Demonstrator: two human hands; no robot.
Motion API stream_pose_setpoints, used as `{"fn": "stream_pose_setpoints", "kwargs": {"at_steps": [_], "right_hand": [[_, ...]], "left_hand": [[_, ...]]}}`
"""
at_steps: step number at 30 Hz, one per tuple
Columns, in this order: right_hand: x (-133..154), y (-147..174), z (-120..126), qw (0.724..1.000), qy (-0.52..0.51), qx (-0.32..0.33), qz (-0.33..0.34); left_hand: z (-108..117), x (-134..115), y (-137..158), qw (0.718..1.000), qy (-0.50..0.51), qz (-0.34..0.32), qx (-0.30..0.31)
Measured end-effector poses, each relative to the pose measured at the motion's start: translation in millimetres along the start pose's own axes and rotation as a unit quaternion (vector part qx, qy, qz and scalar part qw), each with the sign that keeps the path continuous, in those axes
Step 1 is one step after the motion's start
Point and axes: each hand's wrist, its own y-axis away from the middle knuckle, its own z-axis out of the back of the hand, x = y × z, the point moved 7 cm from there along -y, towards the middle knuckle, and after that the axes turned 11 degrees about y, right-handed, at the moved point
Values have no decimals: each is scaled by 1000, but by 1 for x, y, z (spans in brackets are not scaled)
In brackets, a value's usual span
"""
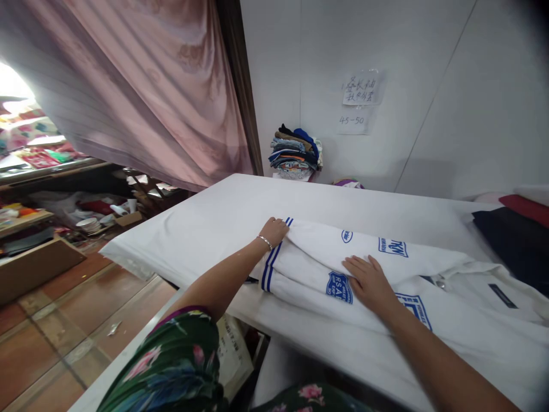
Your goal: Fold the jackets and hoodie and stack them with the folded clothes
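A white jacket (309, 246) with blue printed badges and blue-striped ribbed edges lies folded lengthwise on the white table. Its collar and dark neck label face the right side. At the striped end, my left hand (274, 232) is closed on the fabric, fingers bent over the edge; a bracelet circles that wrist. My right hand (369, 281) rests flat on the jacket between the badges, fingers stretched out. The underside of the jacket is hidden.
The table (206, 212) runs back to a grey wall. A stack of folded clothes (295, 153) stands behind it, and dark and red clothes (514, 237) lie at right. A pink curtain (171, 86) hangs at left. Handwritten paper signs (359, 100) are on the wall.
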Motion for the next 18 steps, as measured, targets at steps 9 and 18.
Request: {"fn": "stream_pose_setpoints", "kwargs": {"at_steps": [9, 18], "right_hand": [[-1, 4, -7, 994, -35, 105, 21], [-1, -10, 19, 991, -110, 57, -52]], "left_hand": [[-14, -11, 38, 997, 66, 32, 37], [-16, 25, 37, 969, 176, 168, 51]]}}
